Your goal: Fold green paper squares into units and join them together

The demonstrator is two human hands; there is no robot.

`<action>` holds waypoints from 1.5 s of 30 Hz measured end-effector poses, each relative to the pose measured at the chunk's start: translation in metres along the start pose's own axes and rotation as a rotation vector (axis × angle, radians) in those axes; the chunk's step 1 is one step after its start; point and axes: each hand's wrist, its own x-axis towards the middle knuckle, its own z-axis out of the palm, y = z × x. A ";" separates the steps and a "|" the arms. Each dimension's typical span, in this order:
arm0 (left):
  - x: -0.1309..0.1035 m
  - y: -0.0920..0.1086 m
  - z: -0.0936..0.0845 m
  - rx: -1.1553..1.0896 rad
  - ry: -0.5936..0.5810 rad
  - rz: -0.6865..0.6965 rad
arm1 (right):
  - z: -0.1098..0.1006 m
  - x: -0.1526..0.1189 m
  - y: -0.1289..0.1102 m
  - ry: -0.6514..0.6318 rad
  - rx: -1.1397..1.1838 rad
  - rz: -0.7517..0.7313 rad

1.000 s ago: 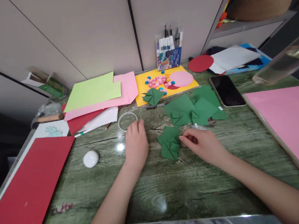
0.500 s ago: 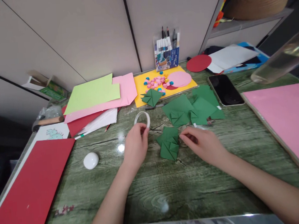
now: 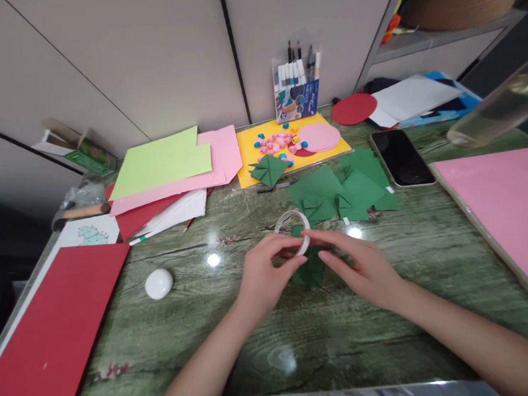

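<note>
My left hand [image 3: 268,274] is closed on a roll of white tape [image 3: 305,219], held upright on its edge above the table. My right hand [image 3: 367,265] meets the roll from the other side: its index fingertip touches the rim, while the thumb stays apart below. Under the roll lies a folded green paper piece [image 3: 311,272], partly hidden by the roll and my fingers. Just beyond are more green folded papers [image 3: 360,182], with a small white bit [image 3: 346,221] at their near edge. Another green folded piece [image 3: 268,171] rests on a yellow sheet [image 3: 247,142].
A white round object [image 3: 159,284] sits left of my hands, near a red sheet [image 3: 51,333]. Behind are pink and lime paper [image 3: 160,163], pink and blue clay bits [image 3: 276,141] and a marker pack [image 3: 299,93]. To the right lie a phone [image 3: 402,158] and pink paper [image 3: 504,205].
My left hand has carried the tape roll rightward, over the folded green piece. My right hand's pinch has opened, and its index finger now touches the roll.
</note>
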 end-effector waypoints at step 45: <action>-0.011 -0.001 0.009 0.540 0.228 0.366 | 0.000 0.002 -0.003 0.043 0.475 0.163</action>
